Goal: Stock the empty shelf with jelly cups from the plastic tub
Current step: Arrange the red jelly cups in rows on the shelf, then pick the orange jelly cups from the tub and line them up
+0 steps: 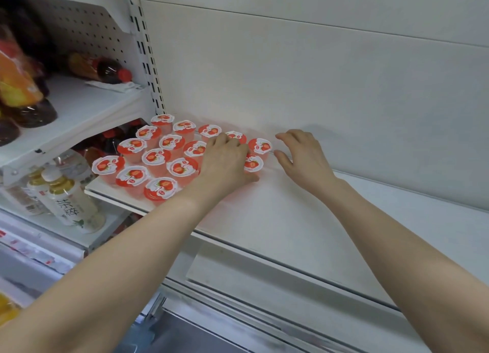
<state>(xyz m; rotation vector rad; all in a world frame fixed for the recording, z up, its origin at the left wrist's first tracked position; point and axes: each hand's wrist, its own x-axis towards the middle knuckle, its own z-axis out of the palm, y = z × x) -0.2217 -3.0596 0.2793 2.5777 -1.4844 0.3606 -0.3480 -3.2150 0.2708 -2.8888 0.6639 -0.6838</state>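
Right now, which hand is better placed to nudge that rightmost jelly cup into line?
Probably right: the right hand sits open just beside the rightmost jelly cup, while the left hand is lying over other cups.

Your left hand (225, 162) lies flat over jelly cups (156, 158) on the shelf (291, 220); your right hand (301, 156) hovers spread beside them.

Both bare arms reach forward, hands low and palm-down.

The left hand (225, 162) lies flat with fingers together; the right hand (301, 156) hovers just beside it, fingers spread and loosely curled, holding nothing.
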